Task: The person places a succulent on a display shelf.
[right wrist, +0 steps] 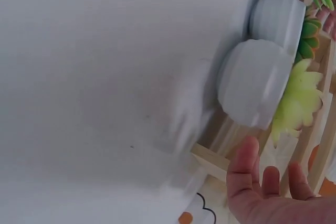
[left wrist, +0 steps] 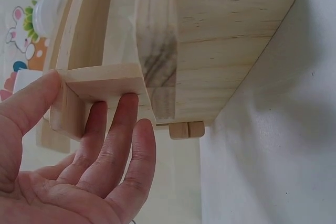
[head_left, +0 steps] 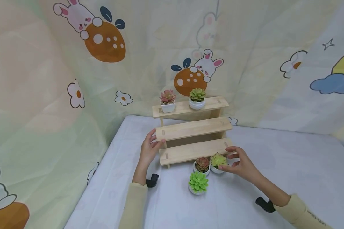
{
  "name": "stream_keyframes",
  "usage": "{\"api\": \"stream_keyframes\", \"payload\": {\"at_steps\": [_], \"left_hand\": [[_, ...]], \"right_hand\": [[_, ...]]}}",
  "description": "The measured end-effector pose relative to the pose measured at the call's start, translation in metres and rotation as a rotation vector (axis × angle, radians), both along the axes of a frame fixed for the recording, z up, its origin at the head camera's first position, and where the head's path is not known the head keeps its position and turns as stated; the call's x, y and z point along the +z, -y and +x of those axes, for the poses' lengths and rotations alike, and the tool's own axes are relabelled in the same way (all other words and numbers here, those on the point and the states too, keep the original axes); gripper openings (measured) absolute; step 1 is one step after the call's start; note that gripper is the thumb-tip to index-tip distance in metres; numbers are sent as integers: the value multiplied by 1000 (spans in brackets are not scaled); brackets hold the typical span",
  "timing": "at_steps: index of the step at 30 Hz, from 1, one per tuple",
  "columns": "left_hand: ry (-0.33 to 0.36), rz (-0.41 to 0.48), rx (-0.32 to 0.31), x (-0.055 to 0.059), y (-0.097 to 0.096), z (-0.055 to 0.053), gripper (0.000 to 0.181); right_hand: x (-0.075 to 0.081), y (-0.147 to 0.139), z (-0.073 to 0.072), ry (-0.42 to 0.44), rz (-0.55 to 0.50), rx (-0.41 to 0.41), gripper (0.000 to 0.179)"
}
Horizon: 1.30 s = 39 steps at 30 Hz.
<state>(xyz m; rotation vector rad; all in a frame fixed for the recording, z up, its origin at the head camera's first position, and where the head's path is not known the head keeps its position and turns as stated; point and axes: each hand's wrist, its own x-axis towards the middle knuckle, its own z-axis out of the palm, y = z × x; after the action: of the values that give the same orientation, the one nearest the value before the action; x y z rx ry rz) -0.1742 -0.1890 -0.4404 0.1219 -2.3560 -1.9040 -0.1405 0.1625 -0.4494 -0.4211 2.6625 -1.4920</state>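
Observation:
A three-tier wooden plant stand [head_left: 193,128] stands on the white table. My left hand [head_left: 149,149] grips the left end of its middle tier, thumb at the board's edge and fingertips against the wood underneath, as the left wrist view shows. My right hand [head_left: 240,163] is at the stand's lower right corner, fingers spread and thumb close beside the white pot of a yellow-green succulent [head_left: 218,160]. Left of that pot is a reddish-brown succulent [head_left: 202,164] in a white pot. A bright green succulent [head_left: 198,182] stands in front of them.
On the top tier are a pink succulent [head_left: 167,96] in a square white pot and a green succulent [head_left: 197,95] in a round one. A fabric backdrop [head_left: 149,63] printed with rabbits hangs behind the table [head_left: 289,165].

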Motion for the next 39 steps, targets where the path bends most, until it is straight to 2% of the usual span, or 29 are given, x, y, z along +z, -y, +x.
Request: {"api": "stream_keyframes", "payload": {"at_steps": [3,12,25,39], "left_hand": [[-6,4,5,-4,1,-2,73],[-17,-3,7,-2,0,-1,71],[-15,-1,5,-1,0,0,71],[-15,8,3,-3,0,0,71]], "right_hand": [[-6,-1,2,31,13,3,73],[-19,3,2,119,94,17,81],[-29,10,0,19,158,-33,73],[-27,4,4,65,114,-64,75]]}}
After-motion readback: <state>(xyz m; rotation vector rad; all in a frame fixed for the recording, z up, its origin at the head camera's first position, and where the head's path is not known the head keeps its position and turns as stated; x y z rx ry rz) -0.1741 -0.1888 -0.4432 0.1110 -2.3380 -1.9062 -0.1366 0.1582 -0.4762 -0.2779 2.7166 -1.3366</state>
